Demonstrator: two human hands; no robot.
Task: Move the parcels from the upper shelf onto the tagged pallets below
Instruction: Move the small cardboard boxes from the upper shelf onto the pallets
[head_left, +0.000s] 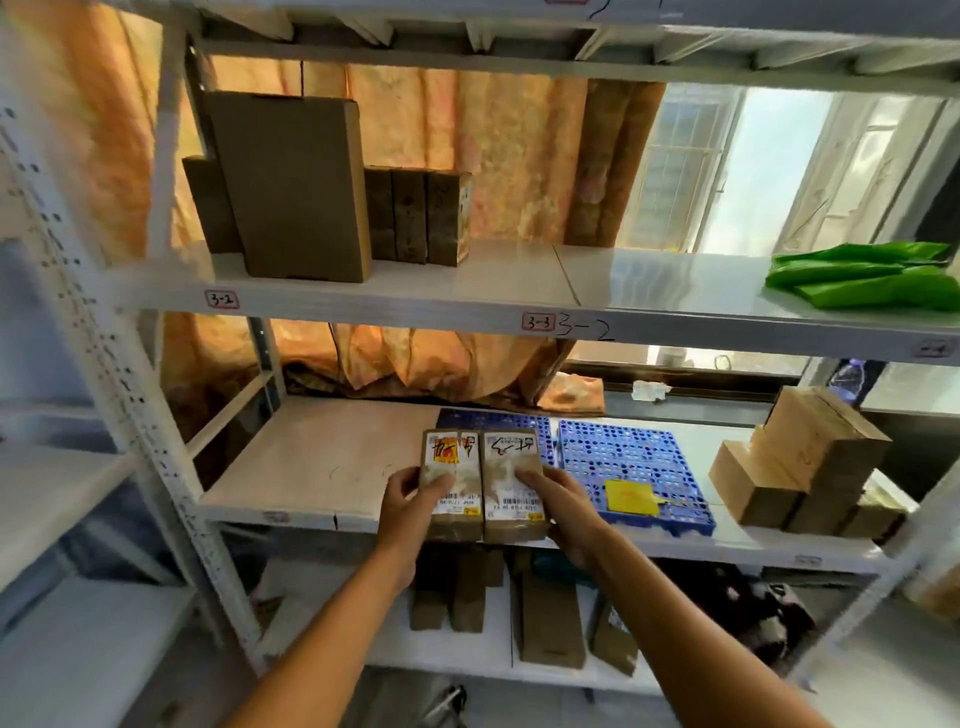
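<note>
Holding two parcels side by side above the lower shelf's (322, 467) front edge, left hand (410, 491) gripping left parcel (451, 467), right hand (558, 501) gripping right parcel (511, 462), blue pallet (631, 457) just right, yellow tag (631, 498) on it.

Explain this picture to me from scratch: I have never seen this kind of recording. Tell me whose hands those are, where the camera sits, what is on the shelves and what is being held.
There is no machine here. One camera, worn on a person's head, looks forward and down at their own two bare hands in front of a white shelving rack.

The left hand and the right hand each grip one small brown parcel: the left parcel and the right parcel are pressed side by side, labels up, over the front edge of the middle shelf.

Just beyond them lie two blue pallets; the nearer one carries a yellow tag. To their right sits a stack of cardboard boxes.

The upper shelf holds more upright parcels and, at the far right, a green bag. Further parcels stand on the bottom shelf.
</note>
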